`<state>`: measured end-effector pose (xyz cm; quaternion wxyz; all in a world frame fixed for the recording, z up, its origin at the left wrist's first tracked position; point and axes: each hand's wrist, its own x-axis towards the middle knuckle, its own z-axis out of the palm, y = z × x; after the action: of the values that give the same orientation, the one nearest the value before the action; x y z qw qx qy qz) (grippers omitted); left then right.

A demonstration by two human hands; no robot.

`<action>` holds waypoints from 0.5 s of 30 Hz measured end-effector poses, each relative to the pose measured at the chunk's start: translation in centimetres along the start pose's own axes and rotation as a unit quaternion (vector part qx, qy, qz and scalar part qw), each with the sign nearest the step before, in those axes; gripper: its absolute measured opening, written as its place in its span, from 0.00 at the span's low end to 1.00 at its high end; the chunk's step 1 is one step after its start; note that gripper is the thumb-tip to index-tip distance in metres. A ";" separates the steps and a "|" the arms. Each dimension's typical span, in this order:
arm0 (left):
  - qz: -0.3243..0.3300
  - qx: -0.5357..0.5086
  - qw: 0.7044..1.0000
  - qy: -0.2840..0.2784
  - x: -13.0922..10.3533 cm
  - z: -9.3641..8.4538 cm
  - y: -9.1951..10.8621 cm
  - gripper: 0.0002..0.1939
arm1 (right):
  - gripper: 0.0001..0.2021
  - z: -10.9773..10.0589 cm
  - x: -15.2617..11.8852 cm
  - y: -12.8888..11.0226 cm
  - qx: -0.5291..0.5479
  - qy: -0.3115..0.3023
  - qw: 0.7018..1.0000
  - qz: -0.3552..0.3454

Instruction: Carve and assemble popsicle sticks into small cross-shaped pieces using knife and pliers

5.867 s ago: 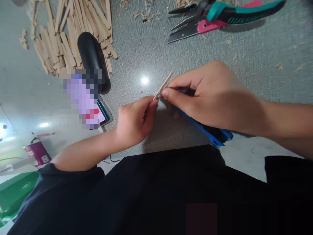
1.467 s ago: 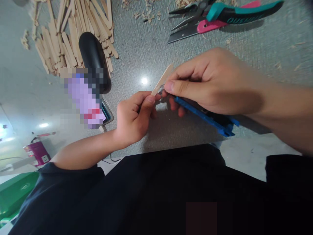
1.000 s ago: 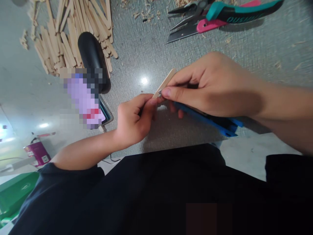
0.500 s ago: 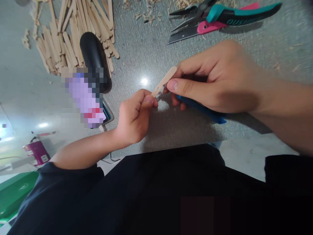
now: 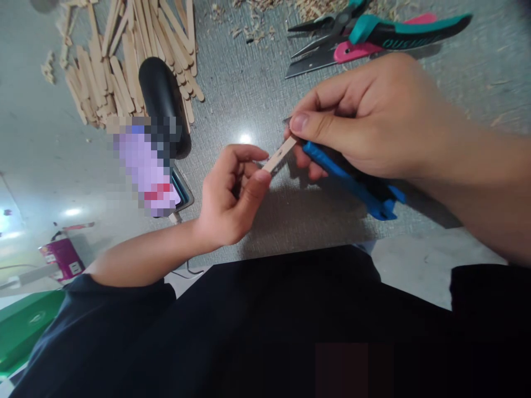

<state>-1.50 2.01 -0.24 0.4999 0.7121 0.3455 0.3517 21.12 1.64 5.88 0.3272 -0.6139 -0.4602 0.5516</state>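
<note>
A short wooden craft stick [image 5: 280, 155] with a small hole or notch near its middle slants up between my two hands. My left hand [image 5: 232, 190] pinches its lower end between thumb and fingers. Close to its upper end is my right hand [image 5: 357, 124], closed around a blue utility knife [image 5: 352, 185]. The knife's handle slopes down to the right under my palm, and a bit of dark blade tip shows by the thumb. Whether the blade touches the stick I cannot tell.
Many craft sticks [image 5: 120, 61] lie heaped at the back left beside a black case [image 5: 160, 91] and a blurred phone [image 5: 145, 166]. Pliers with teal handles [image 5: 398, 30] rest over a pink-handled blade [image 5: 352, 52] at the back right. Wood shavings [image 5: 253, 33] litter the table.
The craft stick has turned, so its other end now points to my right hand. My left fingers have loosened and shifted. More of the blue knife shows under my right hand.
</note>
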 end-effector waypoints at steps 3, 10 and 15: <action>0.081 0.009 0.997 0.016 0.1 0.2 -0.9 0.23 | 0.19 -0.2 0.5 0.1 0.005 -0.009 0.999 0.051; 0.198 0.020 0.976 0.087 0.5 0.3 -0.8 0.06 | 0.27 -0.6 1.0 1.5 0.060 -0.060 0.996 0.031; 0.043 -0.085 0.972 0.216 1.0 1.3 -0.3 0.20 | 0.26 -0.4 0.6 1.8 0.043 -0.042 0.997 -0.043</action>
<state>0.09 2.29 -0.73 0.4570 0.5881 0.3833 0.5463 21.86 1.56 4.06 0.3570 -0.5551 -0.4758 0.5815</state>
